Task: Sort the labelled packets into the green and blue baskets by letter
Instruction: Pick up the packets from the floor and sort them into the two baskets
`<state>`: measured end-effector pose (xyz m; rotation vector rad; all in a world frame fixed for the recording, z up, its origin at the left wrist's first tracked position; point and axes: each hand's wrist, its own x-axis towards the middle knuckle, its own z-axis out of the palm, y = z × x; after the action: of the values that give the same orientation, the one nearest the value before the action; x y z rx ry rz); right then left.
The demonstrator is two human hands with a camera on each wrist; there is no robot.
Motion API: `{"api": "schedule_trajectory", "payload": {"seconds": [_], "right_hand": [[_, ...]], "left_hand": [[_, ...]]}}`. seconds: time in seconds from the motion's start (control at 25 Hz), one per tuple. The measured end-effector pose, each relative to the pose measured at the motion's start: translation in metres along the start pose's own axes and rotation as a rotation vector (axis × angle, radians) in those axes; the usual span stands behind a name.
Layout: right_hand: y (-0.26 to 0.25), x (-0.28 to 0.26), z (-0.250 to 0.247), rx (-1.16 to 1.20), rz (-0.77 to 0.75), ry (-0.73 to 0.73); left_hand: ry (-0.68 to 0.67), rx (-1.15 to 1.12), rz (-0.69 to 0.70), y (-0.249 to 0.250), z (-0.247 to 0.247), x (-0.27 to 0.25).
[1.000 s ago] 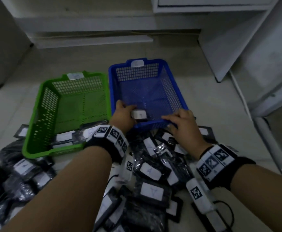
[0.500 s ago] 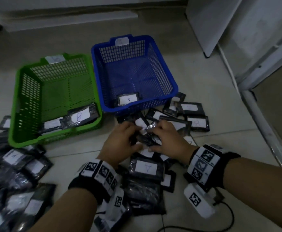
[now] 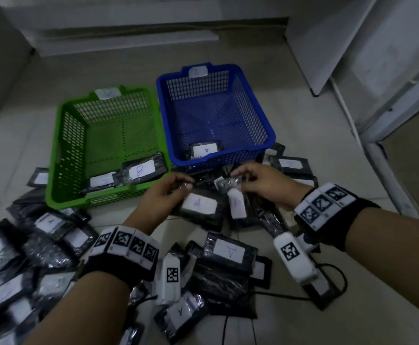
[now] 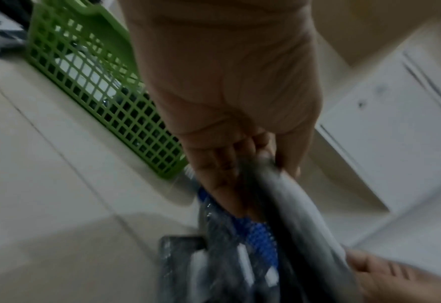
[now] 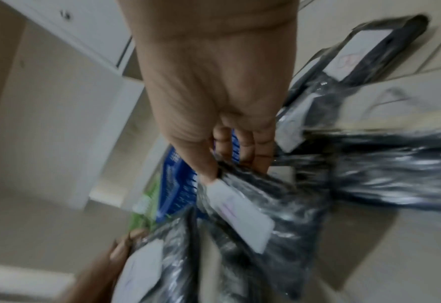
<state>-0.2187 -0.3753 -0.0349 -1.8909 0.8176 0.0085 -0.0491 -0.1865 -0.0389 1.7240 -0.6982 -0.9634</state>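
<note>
The green basket (image 3: 54, 155) holds two black packets, one labelled B (image 3: 140, 170). To its right, the blue basket (image 3: 265, 125) holds one packet labelled A (image 3: 205, 150). Just in front of the blue basket, my left hand (image 3: 186, 185) grips the top edge of a black packet labelled A (image 3: 198, 204), seen blurred as the dark packet (image 4: 274, 190) in the left wrist view. Beside it my right hand (image 3: 238, 181) pinches a second black packet (image 3: 237, 206) by its top; its white label (image 5: 240, 213) hangs down, letter unreadable.
Loose black packets cover the floor: a pile (image 3: 228, 255) below my hands, more at the left (image 3: 29, 245), and a few right of the blue basket (image 3: 290, 165). A black cable (image 3: 337, 277) lies near my right wrist. White furniture (image 3: 377, 58) stands at the right.
My left hand left an A packet in the blue basket. Both hands came back to the pile in front of it and each has picked up a packet.
</note>
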Motion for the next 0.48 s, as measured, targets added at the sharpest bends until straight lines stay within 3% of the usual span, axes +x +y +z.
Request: {"api": "schedule_trajectory", "payload": {"seconds": [0.2, 0.4, 0.48], "right_hand": [[-0.033, 0.023, -0.008, 0.560, -0.002, 0.103], [-0.042, 0.060, -0.029, 0.716, -0.005, 0.451], [-0.037, 0.080, -0.046, 0.569, 0.002, 0.529]], "left_hand": [[0.332, -0.219, 0.119, 0.017, -0.016, 0.005], [0.359, -0.409, 0.106, 0.032, -0.006, 0.026], [0.365, -0.391, 0.122, 0.037, -0.002, 0.046]]}}
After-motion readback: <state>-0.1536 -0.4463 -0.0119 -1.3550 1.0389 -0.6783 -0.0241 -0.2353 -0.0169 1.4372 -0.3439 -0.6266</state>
